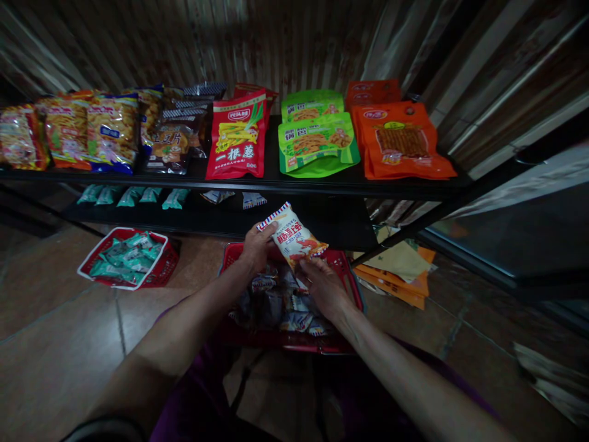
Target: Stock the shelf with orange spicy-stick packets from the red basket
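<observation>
A white snack bag (294, 236) with red lettering and striped ends is held tilted between both hands. My left hand (258, 247) pinches its upper left end, thumb on top. At the lower right end, my right hand (322, 285) grips the bag's bottom edge; some of its fingers are hidden. Below them stands a red basket (294, 344) holding several similar small bags (271, 307). Just beyond, on the lower black shelf (317, 218), lie two silvery bags (254, 200) like the held one.
The upper shelf (271, 186) carries a red bag (237, 135), green bags (317, 144), orange bags (400, 141) and several noodle snack bags (113, 132). Teal packets (131, 196) lie below left. A second basket (161, 270) stands on the floor; flattened cardboard (400, 270) lies right.
</observation>
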Demonstrator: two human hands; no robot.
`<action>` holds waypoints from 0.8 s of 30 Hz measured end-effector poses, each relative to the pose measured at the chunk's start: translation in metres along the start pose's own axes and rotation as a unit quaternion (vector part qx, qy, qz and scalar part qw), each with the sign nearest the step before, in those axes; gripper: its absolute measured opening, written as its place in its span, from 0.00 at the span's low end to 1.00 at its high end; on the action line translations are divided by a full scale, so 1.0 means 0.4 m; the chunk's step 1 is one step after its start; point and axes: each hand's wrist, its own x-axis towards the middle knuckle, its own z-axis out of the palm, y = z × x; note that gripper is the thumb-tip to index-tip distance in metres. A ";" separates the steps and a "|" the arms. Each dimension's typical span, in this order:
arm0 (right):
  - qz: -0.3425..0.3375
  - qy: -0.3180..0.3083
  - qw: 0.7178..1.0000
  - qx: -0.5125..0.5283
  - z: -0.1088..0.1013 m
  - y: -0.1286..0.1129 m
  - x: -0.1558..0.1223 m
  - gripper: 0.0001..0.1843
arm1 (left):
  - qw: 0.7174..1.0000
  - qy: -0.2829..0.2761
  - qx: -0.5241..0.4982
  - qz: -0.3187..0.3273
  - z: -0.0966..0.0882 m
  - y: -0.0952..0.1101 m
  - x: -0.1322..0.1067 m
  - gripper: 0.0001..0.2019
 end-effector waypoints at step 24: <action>0.018 -0.002 0.994 -0.108 -0.041 -0.020 0.002 0.19 | 0.982 -0.003 0.189 -0.015 -0.063 0.071 0.043 0.07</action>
